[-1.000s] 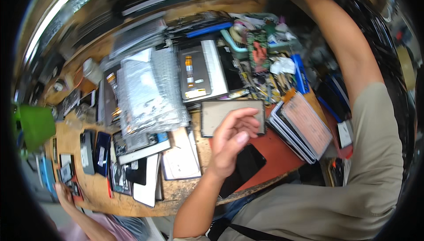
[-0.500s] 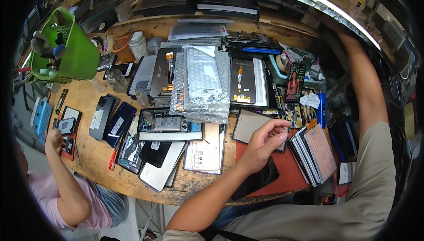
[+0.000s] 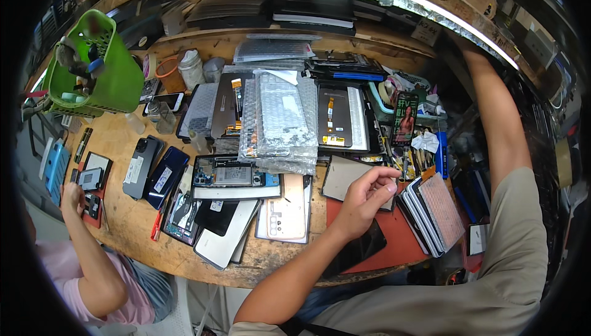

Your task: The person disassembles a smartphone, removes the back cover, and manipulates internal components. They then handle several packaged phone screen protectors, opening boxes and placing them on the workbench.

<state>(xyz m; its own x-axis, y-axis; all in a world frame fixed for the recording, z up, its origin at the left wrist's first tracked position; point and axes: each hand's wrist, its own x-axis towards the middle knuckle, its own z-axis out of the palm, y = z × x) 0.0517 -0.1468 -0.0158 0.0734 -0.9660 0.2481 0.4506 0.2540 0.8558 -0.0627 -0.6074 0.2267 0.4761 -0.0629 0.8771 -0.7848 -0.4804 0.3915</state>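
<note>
My left hand (image 3: 368, 199) hovers above the red mat (image 3: 397, 247), its fingers curled and thumb pressed toward them. Whatever they may pinch is too small to make out. Partly under that forearm lies a black phone screen (image 3: 367, 244). Beyond the hand rests a flat grey-beige panel (image 3: 345, 175). My right arm (image 3: 495, 108) stretches up to the far right; its hand is lost in the dark behind the lamp strip (image 3: 431, 11). A phone with a lit screen (image 3: 404, 120) stands upright between the two arms.
Bubble-wrapped screens (image 3: 280, 114) are piled mid-bench. Several upright panels (image 3: 434, 213) lean at the right. Opened phones (image 3: 231, 173) lie in front. At the left hang a green basket (image 3: 117, 71) and, below it, another person's hand (image 3: 72, 199) near phone parts.
The view has shifted slightly. My left hand keeps its curled pose over the mat, and my right arm remains stretched to the far right. The other person's hand has moved slightly.
</note>
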